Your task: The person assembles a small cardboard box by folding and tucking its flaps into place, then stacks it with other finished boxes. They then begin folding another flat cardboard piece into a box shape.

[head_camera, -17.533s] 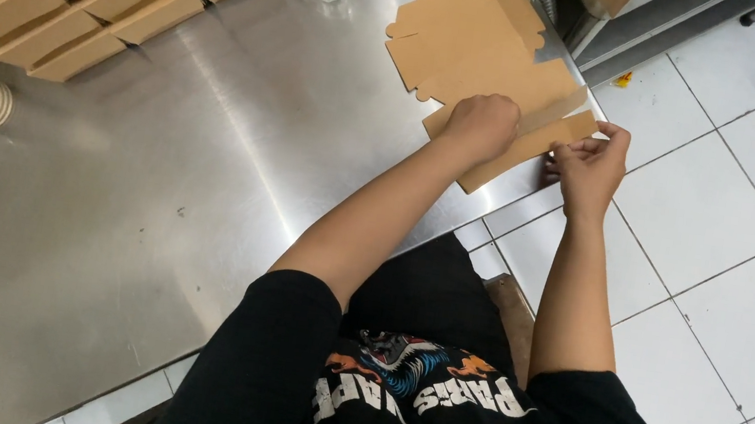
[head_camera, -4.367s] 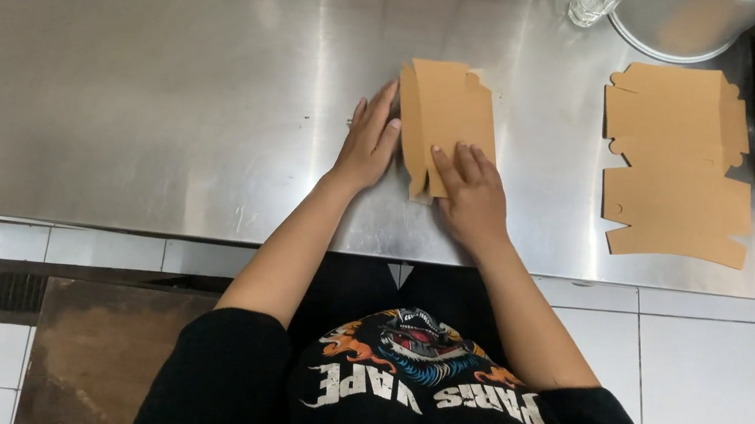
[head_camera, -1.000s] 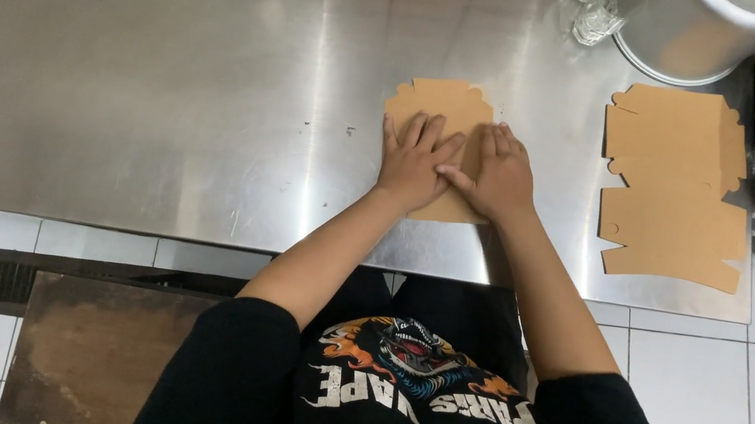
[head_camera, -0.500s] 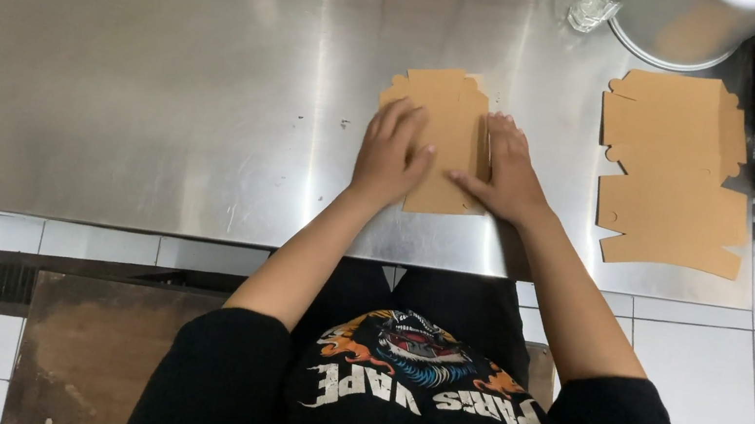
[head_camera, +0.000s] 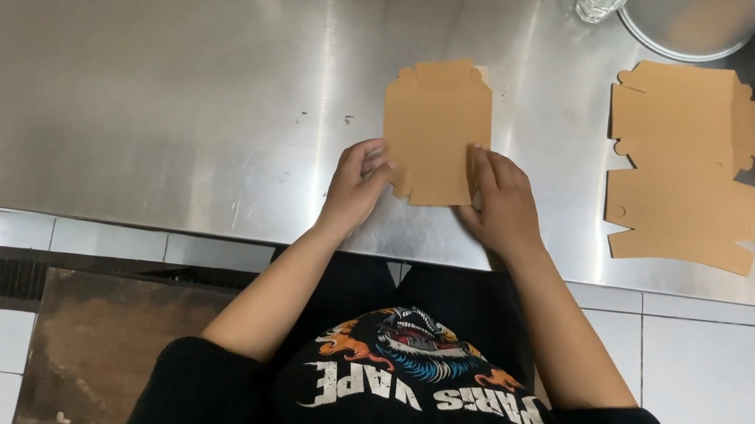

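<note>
1. The left hand [head_camera: 357,183] lies on the steel counter [head_camera: 168,94], fingers loosely curled, their tips touching the lower left edge of the flat brown cardboard blank [head_camera: 436,127]; it grips nothing.
2. The blank lies flat between the two hands and stretches away from them. It looks light, thin and stiff enough to crease, and would likely slide easily on the smooth metal; the side edges seem the best hold.
3. The right hand [head_camera: 503,205] rests open, fingers pressing the blank's lower right edge.
4. Well right of that hand lies a stack of unfolded blanks [head_camera: 684,167].
</note>
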